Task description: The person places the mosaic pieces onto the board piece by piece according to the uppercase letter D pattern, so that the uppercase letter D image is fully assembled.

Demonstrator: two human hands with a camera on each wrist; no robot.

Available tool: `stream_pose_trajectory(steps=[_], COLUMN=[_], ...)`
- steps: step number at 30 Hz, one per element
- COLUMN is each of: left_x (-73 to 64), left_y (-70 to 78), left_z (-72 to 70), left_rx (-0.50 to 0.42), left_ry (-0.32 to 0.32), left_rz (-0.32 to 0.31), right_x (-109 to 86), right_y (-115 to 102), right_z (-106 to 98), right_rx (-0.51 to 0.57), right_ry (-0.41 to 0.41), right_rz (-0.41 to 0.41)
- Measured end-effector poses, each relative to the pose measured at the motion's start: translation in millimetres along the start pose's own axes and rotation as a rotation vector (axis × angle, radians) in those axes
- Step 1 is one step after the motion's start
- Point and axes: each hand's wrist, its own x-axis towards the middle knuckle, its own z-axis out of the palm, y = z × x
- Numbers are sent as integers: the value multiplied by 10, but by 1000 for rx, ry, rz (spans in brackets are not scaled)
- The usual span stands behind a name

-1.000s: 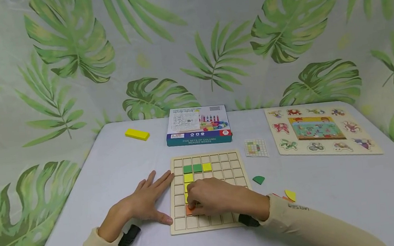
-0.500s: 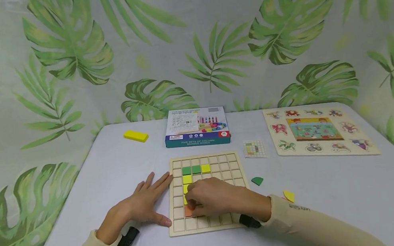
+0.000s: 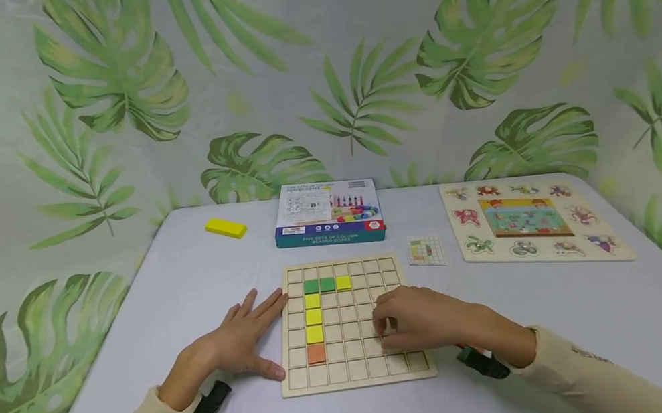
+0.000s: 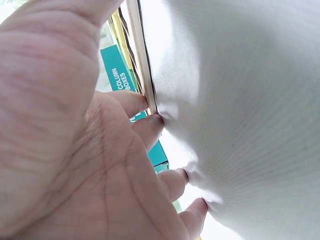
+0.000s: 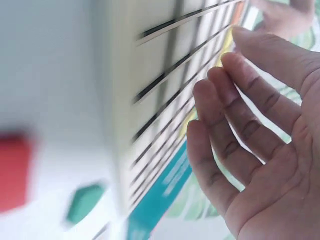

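A wooden grid board (image 3: 360, 368) lies on the table. Green tiles (image 3: 327, 285) and a yellow tile (image 3: 343, 282) form a row near its top; more yellow tiles (image 3: 314, 317) run down a column to an orange tile (image 3: 316, 354). My left hand (image 3: 236, 344) rests spread on the cloth, its fingertips and thumb at the board's left edge. Over the right part of the board is my right hand (image 3: 418, 318). In the right wrist view its fingers (image 5: 207, 102) are loosely bent, with nothing between them and the thumb.
A red piece (image 5: 12, 172) and a green piece (image 5: 85, 202) lie right of the board. Behind it stand a pattern card (image 3: 426, 251) and a bead-set box (image 3: 328, 213). A yellow block (image 3: 226, 228) lies back left, a sea-animal puzzle board (image 3: 535, 219) back right.
My right hand has left the orange tile, which now lies flat in its cell, and moved right across the board. The left hand has stayed at the edge.
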Motion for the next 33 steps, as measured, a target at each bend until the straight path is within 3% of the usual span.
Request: stream_pose_trajectory(steps=[8,17,23,33], left_x=[-2,-9,-7,-21], left_y=[-1,-4,-7,0], left_z=[10,16,11,-1], left_rx=[-13,-8,-17,-9], left_ry=[-1,6,3,16], left_rz=[12,1,3,22], right_x=[-470,-812,-981,-1078], right_y=[340,628,826,1060], right_z=[-129,-233,-275,-320], right_rx=[247,405,510,629], right_ry=[-45,-73,-123,-162], right_rz=[13,73,122,147])
